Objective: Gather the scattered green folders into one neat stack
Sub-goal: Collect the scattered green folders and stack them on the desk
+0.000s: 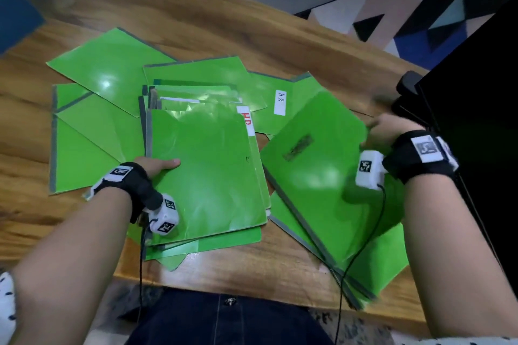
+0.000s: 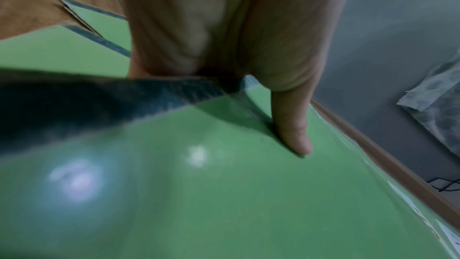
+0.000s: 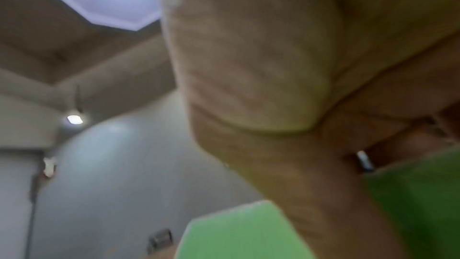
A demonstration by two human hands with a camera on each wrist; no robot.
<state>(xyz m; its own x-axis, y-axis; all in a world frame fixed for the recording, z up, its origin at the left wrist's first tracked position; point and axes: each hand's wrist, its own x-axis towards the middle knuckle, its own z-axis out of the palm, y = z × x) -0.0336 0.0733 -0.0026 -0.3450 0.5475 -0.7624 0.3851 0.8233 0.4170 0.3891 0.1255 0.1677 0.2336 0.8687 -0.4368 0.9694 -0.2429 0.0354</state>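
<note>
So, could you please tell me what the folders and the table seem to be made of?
Folders: probably glossy laminated card or plastic, since they show bright glare spots and bend slightly; grey tape-like strips edge their spines. Table: wood or wood-look laminate, with visible brown grain and a low sheen.

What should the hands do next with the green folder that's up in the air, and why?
Probably lay the tilted folder that the right hand holds onto the middle pile, which the left hand grips at its left edge with the thumb on top. Other folders are scattered around it.
</note>
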